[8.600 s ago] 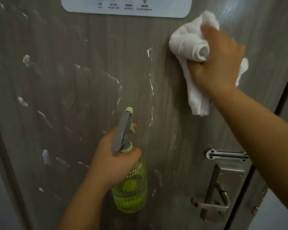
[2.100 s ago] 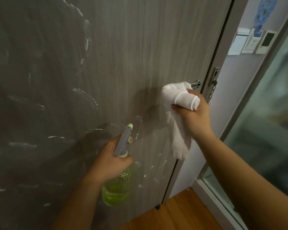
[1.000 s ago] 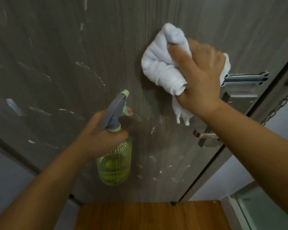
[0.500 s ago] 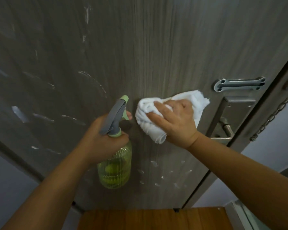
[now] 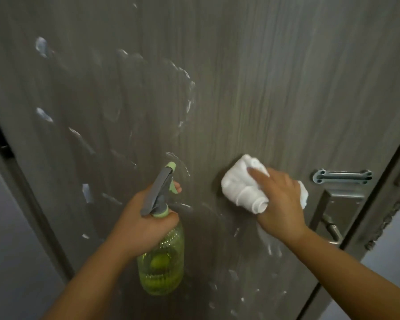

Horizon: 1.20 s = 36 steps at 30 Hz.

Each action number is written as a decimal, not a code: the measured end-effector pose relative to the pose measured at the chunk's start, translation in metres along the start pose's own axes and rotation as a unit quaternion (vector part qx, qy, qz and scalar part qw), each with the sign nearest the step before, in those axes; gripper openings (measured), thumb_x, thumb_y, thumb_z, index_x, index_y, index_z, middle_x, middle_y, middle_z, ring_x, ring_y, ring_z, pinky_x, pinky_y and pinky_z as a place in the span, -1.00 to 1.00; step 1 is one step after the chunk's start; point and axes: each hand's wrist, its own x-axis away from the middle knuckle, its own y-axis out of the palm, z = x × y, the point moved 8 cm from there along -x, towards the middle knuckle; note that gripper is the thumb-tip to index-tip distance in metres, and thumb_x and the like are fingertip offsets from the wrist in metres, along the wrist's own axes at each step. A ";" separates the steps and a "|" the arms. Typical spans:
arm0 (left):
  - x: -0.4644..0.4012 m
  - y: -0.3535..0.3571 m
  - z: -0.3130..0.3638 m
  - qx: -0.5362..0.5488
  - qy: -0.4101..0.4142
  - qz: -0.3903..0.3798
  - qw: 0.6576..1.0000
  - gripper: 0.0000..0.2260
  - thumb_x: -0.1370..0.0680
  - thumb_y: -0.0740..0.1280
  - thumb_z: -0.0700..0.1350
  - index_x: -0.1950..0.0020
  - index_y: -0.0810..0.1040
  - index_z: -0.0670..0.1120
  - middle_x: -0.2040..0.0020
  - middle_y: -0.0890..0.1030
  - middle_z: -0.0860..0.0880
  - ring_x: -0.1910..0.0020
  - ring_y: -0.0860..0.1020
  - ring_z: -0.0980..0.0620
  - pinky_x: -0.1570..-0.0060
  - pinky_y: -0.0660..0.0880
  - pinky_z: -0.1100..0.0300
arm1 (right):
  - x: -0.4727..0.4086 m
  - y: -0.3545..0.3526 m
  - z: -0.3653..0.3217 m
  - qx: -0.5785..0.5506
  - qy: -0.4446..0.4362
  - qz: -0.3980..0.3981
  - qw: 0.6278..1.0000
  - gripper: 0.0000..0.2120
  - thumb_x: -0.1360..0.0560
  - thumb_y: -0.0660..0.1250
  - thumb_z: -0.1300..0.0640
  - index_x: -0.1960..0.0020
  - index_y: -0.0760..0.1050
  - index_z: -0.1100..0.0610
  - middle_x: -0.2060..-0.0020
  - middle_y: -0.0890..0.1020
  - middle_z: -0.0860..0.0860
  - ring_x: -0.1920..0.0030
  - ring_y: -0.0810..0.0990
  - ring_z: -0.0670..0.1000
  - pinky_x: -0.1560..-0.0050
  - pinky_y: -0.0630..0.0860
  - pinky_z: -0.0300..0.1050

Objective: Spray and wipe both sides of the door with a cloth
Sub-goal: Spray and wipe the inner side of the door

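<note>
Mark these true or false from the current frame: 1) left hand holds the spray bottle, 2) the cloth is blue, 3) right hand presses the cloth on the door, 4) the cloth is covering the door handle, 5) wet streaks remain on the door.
1) True. The left hand grips the neck of the spray bottle.
2) False. The cloth is white.
3) True. The right hand holds the bunched cloth against the door.
4) False. The cloth sits to the left of the door handle, which is uncovered.
5) True. Wet streaks show across the door's left part and below the cloth.
</note>
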 end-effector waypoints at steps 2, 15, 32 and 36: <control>-0.006 -0.012 0.007 0.002 0.015 0.010 1.000 -0.63 -0.28 0.33 -0.18 0.01 0.55 0.19 0.03 0.64 -0.21 0.12 0.61 -0.34 0.18 0.57 -0.12 | -0.030 -0.021 -0.006 -0.055 0.076 0.040 0.995 -0.50 -0.42 0.29 0.00 -0.35 0.45 0.06 -0.13 0.60 0.12 -0.10 0.57 0.23 -0.08 0.48 0.22; -0.036 -0.054 0.025 -0.019 0.046 0.022 0.999 -0.74 -0.24 0.37 -0.13 0.11 0.54 0.09 0.12 0.64 -0.05 0.12 0.62 -0.10 0.08 0.57 -0.08 | -0.168 -0.083 -0.061 -0.207 0.154 0.142 0.956 -0.70 -0.49 0.29 0.15 -0.22 0.49 0.05 -0.05 0.60 -0.13 -0.06 0.56 -0.20 -0.15 0.52 -0.14; -0.072 -0.098 0.056 0.040 0.117 0.054 0.991 -0.68 -0.28 0.43 -0.25 0.02 0.60 0.03 0.03 0.60 -0.27 0.20 0.53 0.02 0.20 0.58 0.07 | -0.224 -0.032 -0.147 0.200 -0.166 0.212 0.942 -0.56 -0.45 0.30 0.03 -0.29 0.49 0.15 0.13 0.58 0.16 0.23 0.53 0.21 0.26 0.38 0.07; -0.079 -0.108 0.048 0.033 0.108 0.103 0.988 -0.64 -0.37 0.44 -0.41 0.01 0.61 0.03 0.08 0.63 -0.07 0.25 0.54 0.14 0.27 0.50 0.37 | -0.185 0.000 -0.144 0.166 -0.209 0.197 0.943 -0.56 -0.47 0.33 0.04 -0.33 0.47 0.12 -0.02 0.61 0.18 0.13 0.57 0.24 0.13 0.40 0.12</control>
